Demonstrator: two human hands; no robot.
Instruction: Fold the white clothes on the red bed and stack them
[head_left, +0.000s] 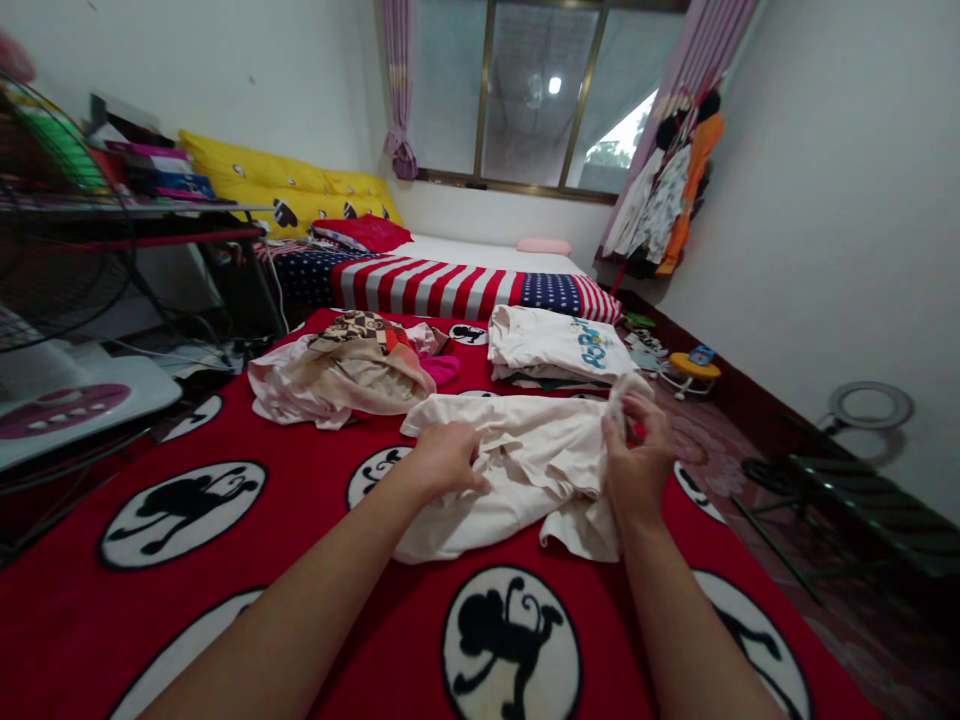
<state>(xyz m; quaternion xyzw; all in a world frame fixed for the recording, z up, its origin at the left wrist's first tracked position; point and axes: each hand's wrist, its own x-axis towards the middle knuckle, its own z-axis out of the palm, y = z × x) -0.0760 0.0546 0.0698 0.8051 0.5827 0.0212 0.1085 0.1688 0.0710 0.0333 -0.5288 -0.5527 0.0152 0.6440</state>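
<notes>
A crumpled cream garment (517, 470) lies on the red bedspread (315, 560) printed with black monkey circles. My left hand (446, 458) rests on its left part with the fingers curled into the cloth. My right hand (637, 455) pinches a raised fold at the garment's right edge. Behind it sits a folded stack topped by a white T-shirt (555, 345) with blue print. To the left lies a loose heap of pinkish and beige clothes (337, 380).
A stars-and-stripes blanket (450, 285) and yellow pillows (285, 185) lie farther back, below a window. A fan (52, 260) and cluttered shelf stand at left. Clothes hang at right (667, 190); a folded frame (840, 500) and small items lie on the floor.
</notes>
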